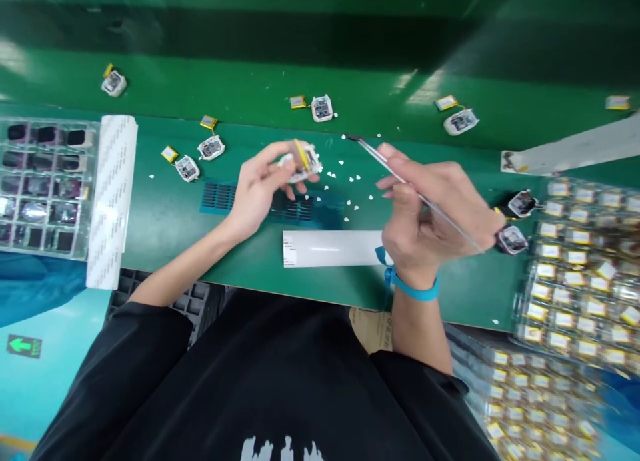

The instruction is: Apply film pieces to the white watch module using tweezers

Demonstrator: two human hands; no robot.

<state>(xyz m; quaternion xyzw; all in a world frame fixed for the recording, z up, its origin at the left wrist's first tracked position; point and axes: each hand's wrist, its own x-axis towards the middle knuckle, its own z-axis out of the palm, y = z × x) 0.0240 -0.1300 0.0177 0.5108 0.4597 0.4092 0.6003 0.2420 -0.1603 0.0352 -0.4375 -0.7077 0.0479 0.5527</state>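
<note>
The small white unit (303, 162) in the left hand (260, 191) is motion-blurred, its parts unreadable; fingers cover its underside. The trays of yellow-labelled parts (575, 281) at right are smeared and cut off by the frame edge. The tray of dark parts (43, 184) runs off the left edge

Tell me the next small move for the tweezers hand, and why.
Probably bring the tweezers in the right hand leftward to the small white module held up in the left hand. The tips point away from it, over the scattered white bits, and appear to carry nothing.
</note>
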